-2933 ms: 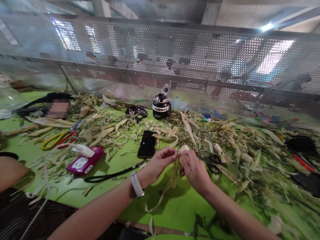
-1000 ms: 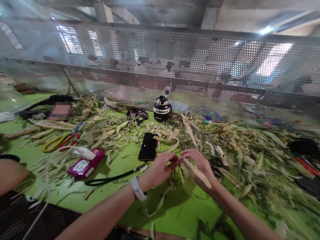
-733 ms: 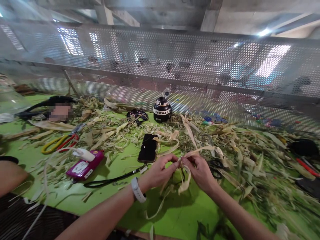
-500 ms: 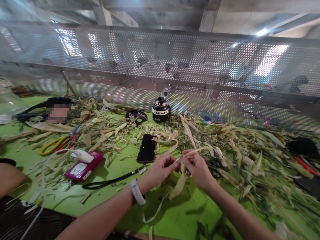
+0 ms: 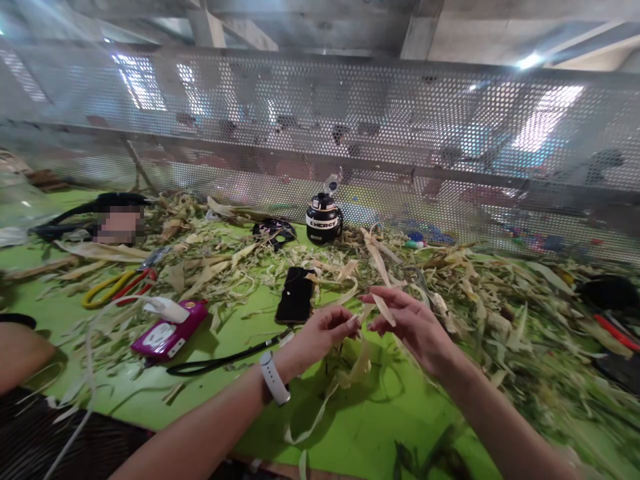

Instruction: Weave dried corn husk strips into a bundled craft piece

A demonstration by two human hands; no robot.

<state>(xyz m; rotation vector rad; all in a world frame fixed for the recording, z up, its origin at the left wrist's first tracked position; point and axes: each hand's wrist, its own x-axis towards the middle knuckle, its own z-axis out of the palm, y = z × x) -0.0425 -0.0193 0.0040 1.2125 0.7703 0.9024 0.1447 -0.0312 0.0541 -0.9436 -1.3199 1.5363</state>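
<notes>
My left hand (image 5: 333,330), with a white watch band (image 5: 274,379) on its wrist, is closed in a pinch on a pale dried corn husk strip (image 5: 361,363). The strip hangs below the fingers and curls down over the green tabletop (image 5: 370,427). My right hand (image 5: 413,323) is just to the right, its fingers apart. A short husk end (image 5: 383,309) stands across in front of these fingers; whether they touch it is unclear. Behind the left hand lies a black phone (image 5: 295,295).
Shredded husks (image 5: 480,293) cover the back and right. A black bottle (image 5: 324,220) stands near the perforated metal screen (image 5: 400,113). Left are scissors (image 5: 120,287), a magenta power bank-like block (image 5: 170,330) with a white plug, and a black strap (image 5: 220,363). Another person's arm (image 5: 23,353) shows at far left.
My right hand has loosened its fingers from the husk and shifted slightly right. The husk end has swung from pointing right to slanting downward. My left hand keeps its pinch.
</notes>
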